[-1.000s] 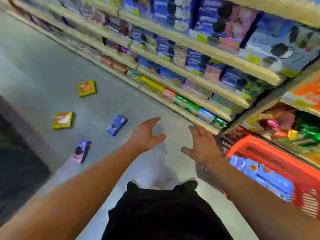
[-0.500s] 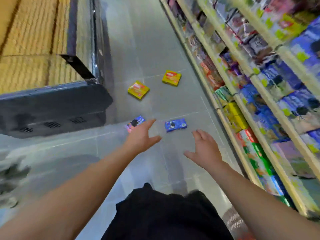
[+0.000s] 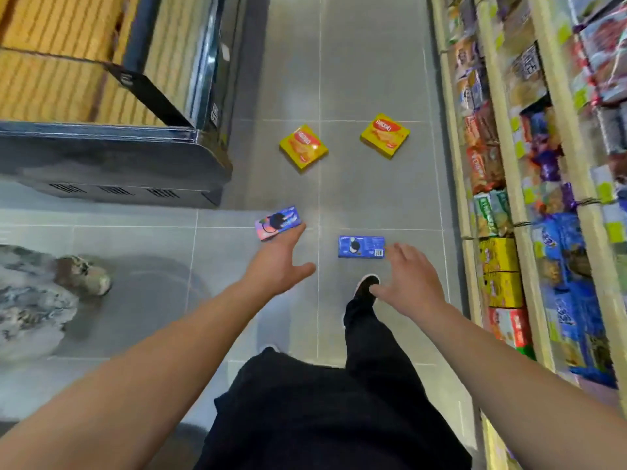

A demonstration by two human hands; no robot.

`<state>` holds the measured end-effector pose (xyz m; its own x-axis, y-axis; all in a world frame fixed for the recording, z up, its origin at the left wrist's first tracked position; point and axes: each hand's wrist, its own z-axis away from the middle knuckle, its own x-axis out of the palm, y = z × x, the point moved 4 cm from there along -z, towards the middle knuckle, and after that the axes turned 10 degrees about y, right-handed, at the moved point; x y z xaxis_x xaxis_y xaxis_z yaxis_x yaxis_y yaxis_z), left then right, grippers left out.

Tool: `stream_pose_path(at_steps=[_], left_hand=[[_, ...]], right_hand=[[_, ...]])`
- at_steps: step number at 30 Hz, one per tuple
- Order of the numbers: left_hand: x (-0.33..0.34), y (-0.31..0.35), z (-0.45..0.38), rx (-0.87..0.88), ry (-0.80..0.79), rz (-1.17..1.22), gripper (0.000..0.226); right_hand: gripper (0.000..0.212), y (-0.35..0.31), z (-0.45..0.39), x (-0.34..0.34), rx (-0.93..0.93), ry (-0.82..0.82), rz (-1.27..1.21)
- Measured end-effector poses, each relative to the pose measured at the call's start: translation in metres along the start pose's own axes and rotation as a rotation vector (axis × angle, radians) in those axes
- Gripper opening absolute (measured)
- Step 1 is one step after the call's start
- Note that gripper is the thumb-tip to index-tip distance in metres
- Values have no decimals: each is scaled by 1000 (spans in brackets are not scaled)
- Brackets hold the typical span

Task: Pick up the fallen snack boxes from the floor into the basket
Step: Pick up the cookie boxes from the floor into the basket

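While four snack boxes lay on the floor tiles [image 3: 373, 79] at mid-frame, I kept my left hand [image 3: 276, 266] and right hand [image 3: 409, 278] spread and empty, stretched toward the pink box [image 3: 278, 223] and blue box [image 3: 361, 246]; two yellow boxes [image 3: 303, 147] sat higher up, the basket out of view.

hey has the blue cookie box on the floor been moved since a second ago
No. The blue cookie box lies in the same pattern with the pink box and the two yellow boxes; only the camera turned. Neither hand touches it.
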<state>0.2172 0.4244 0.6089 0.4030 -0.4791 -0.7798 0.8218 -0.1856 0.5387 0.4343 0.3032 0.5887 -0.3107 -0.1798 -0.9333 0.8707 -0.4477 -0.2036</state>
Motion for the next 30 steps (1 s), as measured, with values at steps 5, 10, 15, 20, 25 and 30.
stream_pose_path(at_steps=[5,10,15,20,25,30], left_hand=[[43,49,-59,-78,-54,-3,82],[85,67,-110,-121,-70,-9,84],[146,51,-161,-157,-98,-40,88],[249,1,-223,-191,-166,-50,93],[366,-61,-282,-172,-201,-62,97],[479,-131,-330,-140,-247,-113,102]], right_hand=[[86,63,-77,-6,-72,-92,15],[90,105,-144,10,-82,-171,4],[89,125,-193,70,-85,-214,-34],[91,158,-243,179,-1,-259,-69],[95,193,-285,307,13,-281,-86],[105,227,-328,437,23,-320,-62]])
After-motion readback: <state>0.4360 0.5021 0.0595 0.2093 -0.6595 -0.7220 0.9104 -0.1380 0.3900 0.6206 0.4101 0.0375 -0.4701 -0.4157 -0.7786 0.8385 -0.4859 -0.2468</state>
